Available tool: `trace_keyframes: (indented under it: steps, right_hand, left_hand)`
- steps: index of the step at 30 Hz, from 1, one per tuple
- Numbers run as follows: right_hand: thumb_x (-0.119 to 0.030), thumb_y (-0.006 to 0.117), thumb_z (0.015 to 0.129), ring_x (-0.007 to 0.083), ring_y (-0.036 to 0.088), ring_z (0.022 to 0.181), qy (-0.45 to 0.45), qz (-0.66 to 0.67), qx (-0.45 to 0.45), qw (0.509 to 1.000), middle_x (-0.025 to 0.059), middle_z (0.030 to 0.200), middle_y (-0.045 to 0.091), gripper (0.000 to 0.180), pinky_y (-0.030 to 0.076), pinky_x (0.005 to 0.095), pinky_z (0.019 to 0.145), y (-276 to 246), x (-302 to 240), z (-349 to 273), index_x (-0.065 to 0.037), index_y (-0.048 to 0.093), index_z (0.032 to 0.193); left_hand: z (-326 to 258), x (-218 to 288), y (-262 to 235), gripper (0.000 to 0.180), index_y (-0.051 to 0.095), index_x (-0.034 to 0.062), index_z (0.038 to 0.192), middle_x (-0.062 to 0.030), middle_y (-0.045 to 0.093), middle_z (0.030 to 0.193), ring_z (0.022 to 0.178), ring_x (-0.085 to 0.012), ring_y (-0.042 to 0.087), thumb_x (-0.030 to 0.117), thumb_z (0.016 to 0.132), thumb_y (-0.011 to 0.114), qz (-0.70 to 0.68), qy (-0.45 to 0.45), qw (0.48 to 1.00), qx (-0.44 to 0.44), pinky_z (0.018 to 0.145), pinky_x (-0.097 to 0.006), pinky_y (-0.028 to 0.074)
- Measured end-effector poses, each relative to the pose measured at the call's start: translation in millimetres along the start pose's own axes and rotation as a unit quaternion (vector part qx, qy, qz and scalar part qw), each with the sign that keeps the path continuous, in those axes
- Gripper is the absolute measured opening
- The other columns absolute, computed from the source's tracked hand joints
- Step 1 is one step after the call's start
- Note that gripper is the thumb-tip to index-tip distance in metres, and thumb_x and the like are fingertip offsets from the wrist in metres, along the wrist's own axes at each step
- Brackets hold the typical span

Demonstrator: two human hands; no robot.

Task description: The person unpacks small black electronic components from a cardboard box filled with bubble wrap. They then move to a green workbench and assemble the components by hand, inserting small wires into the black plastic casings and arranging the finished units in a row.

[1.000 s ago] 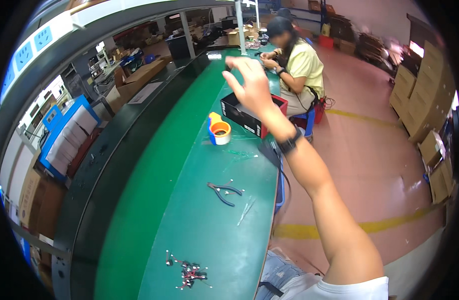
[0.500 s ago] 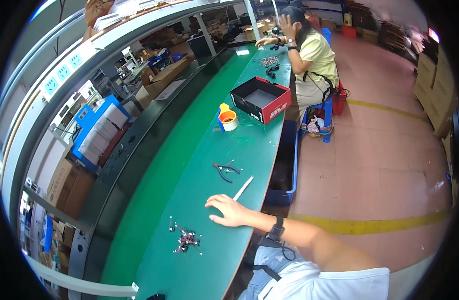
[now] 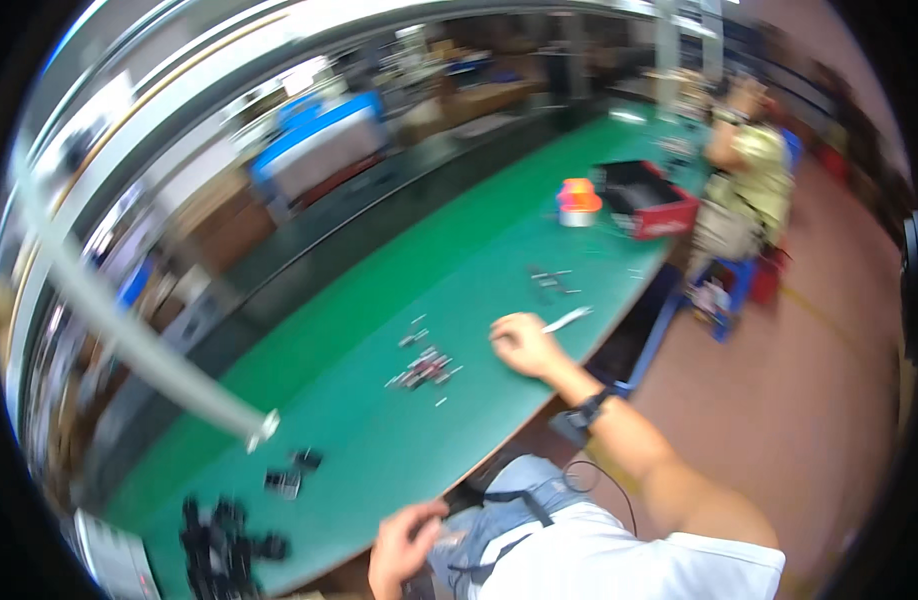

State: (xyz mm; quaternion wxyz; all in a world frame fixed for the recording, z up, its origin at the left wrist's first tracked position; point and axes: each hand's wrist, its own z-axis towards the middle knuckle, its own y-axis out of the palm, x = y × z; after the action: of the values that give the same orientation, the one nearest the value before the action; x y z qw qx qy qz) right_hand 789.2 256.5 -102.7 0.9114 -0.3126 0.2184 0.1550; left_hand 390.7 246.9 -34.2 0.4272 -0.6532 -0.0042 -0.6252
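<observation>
A long green tabletop [image 3: 379, 440] runs away from me through a workshop, with a dark conveyor line and blurred shelving along its far left side. The whole view is smeared, so small things are hard to read.

At the near left corner of the tabletop lies a cluster of small black parts [image 3: 224, 545], and a little further in sit two more black pieces [image 3: 291, 472]. A pale bar [image 3: 129, 330] crosses the left of the view above the tabletop.

My left hand [image 3: 404, 545] is low at the near edge, just off the tabletop by my lap. Its fingers are curled loosely, and I cannot tell whether they hold anything.

Toward the middle of the tabletop lies a scatter of tiny dark and pale parts [image 3: 424, 368]. Just right of it rests my right hand [image 3: 524, 343], knuckles up on the green, fingers bent under, close to closed; what they grip, if anything, is hidden. A thin white strip [image 3: 567, 319] lies touching or just beside that hand on its far right side.

Farther off lies a pair of pliers [image 3: 549, 282], then an orange-topped cup [image 3: 579, 203] beside a red-walled tray [image 3: 647, 198]. At the far right another person [image 3: 744, 175] sits at the tabletop.
</observation>
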Motion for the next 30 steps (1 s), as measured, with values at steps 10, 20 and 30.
trace_keyframes:
  steps: [10,20,30]
  right_hand:
    - [-0.013,0.065,0.081,0.0277,0.068,0.093,0.063,0.044,-0.158,0.984,0.0125,0.104,0.069,0.017,0.052,0.0394,0.085,12.4,-44.7,32.7,-0.005,0.069,0.096]
    - [-0.022,0.069,0.075,0.0293,0.070,0.088,0.001,-0.077,-0.355,0.932,0.0101,0.095,0.073,0.028,0.056,0.0418,0.080,109.0,-13.8,116.3,-0.015,0.075,0.101]
    - [-0.015,0.080,0.077,0.0148,0.067,0.081,0.067,0.302,-0.266,0.913,0.0058,0.090,0.070,0.022,0.054,0.0313,0.076,102.7,-51.1,118.7,-0.004,0.070,0.093]
  left_hand:
    - [2.1,-69.5,-64.1,0.063,0.051,0.0062,0.133,-0.0160,0.047,0.136,0.127,-0.0380,0.040,0.024,0.078,0.076,0.397,-0.140,0.827,0.372,0.101,-0.052,0.037]
    - [74.1,-117.7,-97.6,0.059,0.046,0.0057,0.135,-0.0230,0.058,0.123,0.110,-0.0426,0.058,0.014,0.082,0.072,0.289,-0.125,0.901,0.298,0.092,-0.046,0.049]
    - [169.3,-91.0,-82.7,0.069,0.036,0.0060,0.142,-0.0129,0.054,0.123,0.106,-0.0233,0.063,0.000,0.082,0.070,-0.268,-0.037,0.942,0.197,0.084,-0.034,0.057]
